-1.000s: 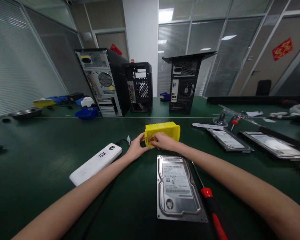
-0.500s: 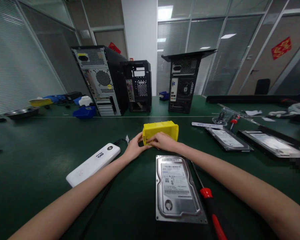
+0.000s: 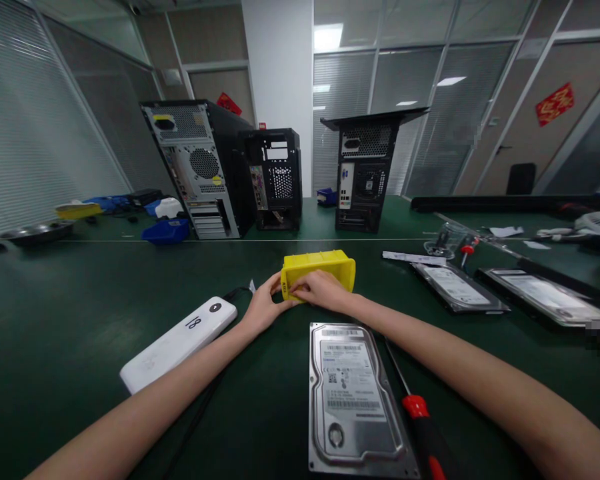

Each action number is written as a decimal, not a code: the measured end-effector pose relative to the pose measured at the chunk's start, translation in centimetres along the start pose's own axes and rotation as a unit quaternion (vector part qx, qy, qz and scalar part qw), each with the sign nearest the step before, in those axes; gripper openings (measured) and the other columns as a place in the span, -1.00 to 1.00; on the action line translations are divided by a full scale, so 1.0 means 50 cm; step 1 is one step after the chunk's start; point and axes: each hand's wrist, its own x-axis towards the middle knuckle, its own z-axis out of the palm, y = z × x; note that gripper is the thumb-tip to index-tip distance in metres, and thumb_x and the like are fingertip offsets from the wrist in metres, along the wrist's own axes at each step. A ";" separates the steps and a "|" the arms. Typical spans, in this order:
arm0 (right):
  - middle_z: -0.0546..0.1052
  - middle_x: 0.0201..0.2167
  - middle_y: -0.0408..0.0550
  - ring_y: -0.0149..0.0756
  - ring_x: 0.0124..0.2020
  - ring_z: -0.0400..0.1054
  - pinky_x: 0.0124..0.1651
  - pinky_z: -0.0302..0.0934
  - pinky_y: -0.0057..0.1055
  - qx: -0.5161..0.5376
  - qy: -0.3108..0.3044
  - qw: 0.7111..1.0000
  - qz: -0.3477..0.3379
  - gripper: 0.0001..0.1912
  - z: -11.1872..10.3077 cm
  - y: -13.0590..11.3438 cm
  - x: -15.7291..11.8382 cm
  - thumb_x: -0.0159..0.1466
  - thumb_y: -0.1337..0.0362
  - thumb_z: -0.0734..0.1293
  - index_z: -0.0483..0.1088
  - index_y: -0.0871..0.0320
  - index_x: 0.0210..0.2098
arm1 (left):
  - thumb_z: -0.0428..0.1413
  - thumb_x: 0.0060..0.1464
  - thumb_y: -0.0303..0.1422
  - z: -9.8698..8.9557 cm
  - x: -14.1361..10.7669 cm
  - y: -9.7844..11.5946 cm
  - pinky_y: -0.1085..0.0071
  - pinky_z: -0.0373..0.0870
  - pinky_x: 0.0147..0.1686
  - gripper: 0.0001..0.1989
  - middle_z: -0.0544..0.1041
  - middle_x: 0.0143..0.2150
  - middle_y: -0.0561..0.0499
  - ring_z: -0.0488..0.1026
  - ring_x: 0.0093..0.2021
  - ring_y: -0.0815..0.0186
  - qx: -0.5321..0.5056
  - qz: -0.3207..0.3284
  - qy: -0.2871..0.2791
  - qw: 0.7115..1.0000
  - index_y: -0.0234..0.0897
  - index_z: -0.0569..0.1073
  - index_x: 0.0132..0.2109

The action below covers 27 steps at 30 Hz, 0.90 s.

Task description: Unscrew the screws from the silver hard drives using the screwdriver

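A small yellow plastic bin (image 3: pixel 341 268) stands tipped with its opening towards me. My left hand (image 3: pixel 264 308) grips the bin's left side, thumb along its lower edge. Inside the opening is my right hand (image 3: pixel 323 291), its fingers pinched together near the left wall; whatever they hold is too small or hidden. Just in front of the bin lies a silver hard drive (image 3: pixel 347 400), label side up. Along its right side rests a screwdriver (image 3: pixel 416 407) with a red and black handle, partly under my right forearm.
A white power bank (image 3: pixel 185 343) with a black cable lies left of my left forearm. Further right are two more hard drives (image 3: pixel 453 285) and a clear plastic cup (image 3: pixel 443 241). Computer cases (image 3: pixel 365 173) and a blue bin (image 3: pixel 166 231) stand at the back.
My right hand's fingers have shifted slightly left and up inside the yellow bin. The left hand keeps its grip. The whole view has tilted up a little.
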 end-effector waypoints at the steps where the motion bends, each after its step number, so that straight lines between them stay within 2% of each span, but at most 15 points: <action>1: 0.54 -0.39 -0.11 -0.36 -0.38 0.42 -0.25 0.23 -0.42 0.001 -0.003 1.000 0.003 -0.77 0.001 0.002 0.001 0.28 0.25 0.25 0.49 0.10 -0.13 | 0.26 -0.20 -0.41 0.000 -0.001 0.000 0.03 0.17 0.15 -0.39 0.37 0.13 -0.19 0.32 0.13 0.07 0.003 0.001 0.001 1.000 -0.32 0.30 0.06; 6: 0.51 -0.33 -0.07 -0.37 -0.37 0.41 -0.23 0.29 -0.32 -0.001 -0.019 1.000 0.014 -0.74 0.000 0.013 0.002 0.31 0.21 0.23 0.41 0.24 -0.11 | 0.24 -0.16 -0.42 -0.001 -0.008 0.001 0.04 0.19 0.14 -0.43 0.40 0.11 -0.14 0.34 0.12 0.10 0.036 0.008 0.006 0.999 -0.29 0.31 0.06; 11: 0.55 -0.26 -0.08 -0.29 -0.25 0.44 -0.22 0.22 -0.43 -0.022 -0.020 0.999 -0.013 -0.72 -0.007 0.012 -0.004 0.30 0.23 0.23 0.42 0.08 -0.03 | 0.23 -0.13 -0.39 0.000 -0.012 0.006 0.05 0.23 0.11 -0.42 0.42 0.09 -0.14 0.37 0.09 0.10 0.095 0.004 0.005 0.995 -0.28 0.29 0.09; 14: 0.55 -0.19 -0.04 -0.21 -0.19 0.43 -0.19 0.19 -0.40 -0.051 -0.030 0.998 -0.039 -0.71 -0.012 0.007 -0.007 0.30 0.20 0.21 0.45 0.03 -0.04 | 0.23 -0.12 -0.37 0.001 -0.011 0.007 0.07 0.24 0.11 -0.42 0.42 0.08 -0.16 0.38 0.07 0.11 0.108 0.004 0.003 0.994 -0.30 0.29 0.09; 18: 0.55 -0.23 0.06 -0.13 -0.21 0.43 -0.19 0.17 -0.35 -0.088 -0.035 0.994 -0.050 -0.70 -0.016 0.001 -0.007 0.31 0.20 0.20 0.47 0.09 -0.07 | 0.23 -0.11 -0.35 0.002 -0.008 0.003 0.08 0.25 0.10 -0.44 0.44 0.06 -0.15 0.40 0.05 0.11 0.118 0.012 -0.003 0.993 -0.30 0.30 0.08; 23: 0.55 -0.26 0.04 -0.18 -0.24 0.43 -0.23 0.15 -0.40 -0.093 -0.036 0.994 -0.053 -0.73 -0.019 -0.003 0.003 0.29 0.23 0.23 0.47 0.09 -0.09 | 0.22 -0.10 -0.34 0.003 -0.004 -0.006 0.15 0.30 0.08 -0.44 0.45 0.06 -0.13 0.41 0.05 0.13 0.122 0.017 -0.010 0.992 -0.30 0.29 0.08; 27: 0.55 -0.30 0.05 -0.20 -0.27 0.41 -0.24 0.13 -0.41 -0.066 -0.023 0.996 -0.049 -0.76 -0.025 -0.008 0.005 0.26 0.28 0.26 0.51 0.14 -0.14 | 0.20 -0.07 -0.33 0.001 -0.005 -0.007 0.14 0.29 0.08 -0.45 0.44 0.06 -0.09 0.40 0.06 0.14 0.133 0.018 -0.013 0.991 -0.27 0.28 0.09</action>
